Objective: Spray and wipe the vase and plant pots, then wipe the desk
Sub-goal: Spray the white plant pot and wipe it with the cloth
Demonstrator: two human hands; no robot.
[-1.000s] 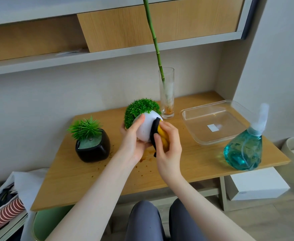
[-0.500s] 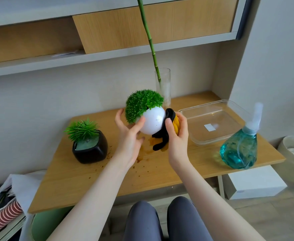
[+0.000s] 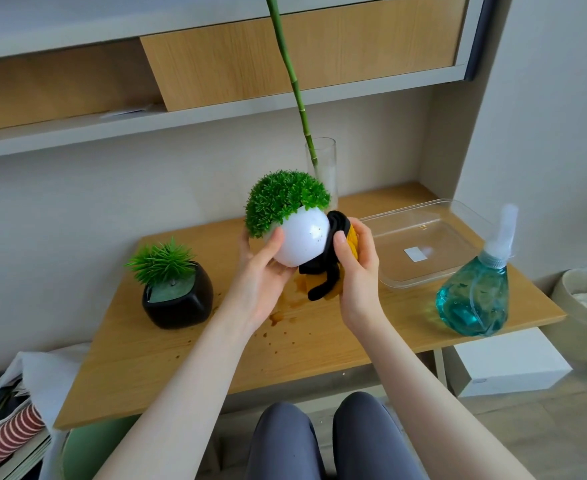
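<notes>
Head view showed the desk [image 3: 320, 348] unwiped (brown drops near the black pot [image 3: 178, 299]). Above it, the left hand [image 3: 259, 278] cupped the white pot [image 3: 302, 237] while the right hand [image 3: 356, 271] pressed a cloth [image 3: 330, 268] to it: mid-task, probably.

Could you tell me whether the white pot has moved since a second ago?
Yes. The white pot has been lifted off the desk, rising against the glass vase behind it.

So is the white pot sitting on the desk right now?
No, the left hand holds the white pot up above the desk while the right hand presses a cloth against it.
</notes>
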